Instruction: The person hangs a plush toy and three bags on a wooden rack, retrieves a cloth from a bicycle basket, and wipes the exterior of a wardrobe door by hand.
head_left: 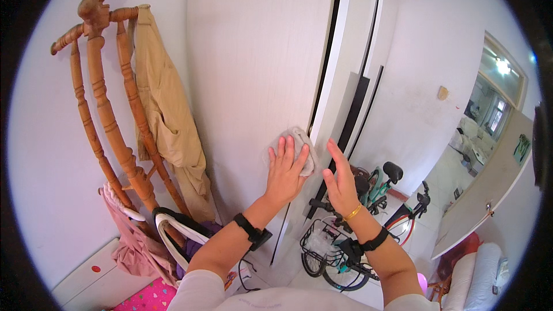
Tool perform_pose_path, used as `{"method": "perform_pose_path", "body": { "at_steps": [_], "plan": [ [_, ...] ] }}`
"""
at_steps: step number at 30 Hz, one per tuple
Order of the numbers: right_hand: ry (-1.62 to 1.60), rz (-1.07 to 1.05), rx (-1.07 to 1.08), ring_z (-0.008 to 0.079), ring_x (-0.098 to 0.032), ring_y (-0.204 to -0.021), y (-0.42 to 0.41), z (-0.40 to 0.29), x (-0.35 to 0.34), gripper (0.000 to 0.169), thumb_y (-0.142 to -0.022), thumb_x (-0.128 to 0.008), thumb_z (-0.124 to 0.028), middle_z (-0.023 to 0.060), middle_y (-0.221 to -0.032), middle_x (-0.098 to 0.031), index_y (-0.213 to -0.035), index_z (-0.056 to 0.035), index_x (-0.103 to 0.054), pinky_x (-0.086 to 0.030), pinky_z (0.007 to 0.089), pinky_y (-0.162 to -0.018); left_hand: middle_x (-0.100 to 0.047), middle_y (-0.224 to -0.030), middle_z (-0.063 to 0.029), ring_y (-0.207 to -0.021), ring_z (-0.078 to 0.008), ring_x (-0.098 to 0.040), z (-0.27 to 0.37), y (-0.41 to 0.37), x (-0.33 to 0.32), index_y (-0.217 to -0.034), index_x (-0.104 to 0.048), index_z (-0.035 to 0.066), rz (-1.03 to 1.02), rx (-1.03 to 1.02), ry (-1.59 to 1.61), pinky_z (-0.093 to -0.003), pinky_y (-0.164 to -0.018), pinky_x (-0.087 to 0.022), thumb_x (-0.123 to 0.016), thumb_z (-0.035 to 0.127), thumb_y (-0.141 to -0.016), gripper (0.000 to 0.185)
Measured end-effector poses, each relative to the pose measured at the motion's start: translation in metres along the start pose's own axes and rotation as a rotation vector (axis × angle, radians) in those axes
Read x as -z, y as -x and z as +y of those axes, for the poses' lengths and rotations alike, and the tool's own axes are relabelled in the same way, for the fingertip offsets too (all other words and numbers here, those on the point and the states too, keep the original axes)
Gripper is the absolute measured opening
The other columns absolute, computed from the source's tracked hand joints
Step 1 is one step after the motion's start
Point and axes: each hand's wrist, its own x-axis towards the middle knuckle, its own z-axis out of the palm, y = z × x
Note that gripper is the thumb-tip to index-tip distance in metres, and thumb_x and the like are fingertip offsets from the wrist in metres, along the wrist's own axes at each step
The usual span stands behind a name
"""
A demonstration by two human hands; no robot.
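Note:
My left hand [285,172] lies spread on a folded light grey cloth [307,149], pressing it flat against a pale wood-grain cabinet door [255,65] near the door's right edge. Part of the cloth is hidden under the palm and fingers. To the right, my right hand [342,185] is raised in the air, thumb apart from the fingers, holding nothing. It is in front of the cabinet's white edge and a dark vertical strip [356,112]. Both wrists wear black straps, and the right one also has a gold-coloured bangle [353,212].
A turned-wood coat rack [103,108] with tan trousers [166,112] and a pink garment [134,242] stands at left. Bicycles with a wire basket [317,246] are below right. An open door [484,190] and rolled bedding [477,272] are further right.

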Motion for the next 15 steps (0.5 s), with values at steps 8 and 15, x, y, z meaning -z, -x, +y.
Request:
{"method": "perform_pose_path", "body": {
  "at_steps": [8,15],
  "plan": [
    [0.029,0.130,0.090,0.0347,-0.020,-0.147,-0.087,-0.002,0.013,0.063,-0.104,-0.038,-0.033,0.0237,-0.158,-0.020,-0.151,0.0052,-0.021,-0.017,0.0413,-0.119,-0.014,-0.160,-0.0225,-0.146,-0.0443,-0.013,0.025,-0.180,0.085,-0.151,-0.033,0.015,0.140,-0.220,-0.045,-0.0670,-0.110,-0.014,-0.067,0.023,-0.086,0.074],
    [0.059,0.330,0.193,0.0366,-0.011,-0.149,-0.108,-0.018,-0.009,0.073,-0.104,-0.029,-0.050,0.0249,-0.160,-0.012,-0.152,0.0033,-0.019,-0.012,0.0432,-0.119,-0.013,-0.160,-0.0224,-0.146,-0.0447,-0.013,0.013,-0.140,0.066,-0.152,-0.032,0.013,0.114,-0.166,-0.064,-0.0676,-0.110,-0.012,-0.067,0.022,-0.084,0.076]
  ]
}}
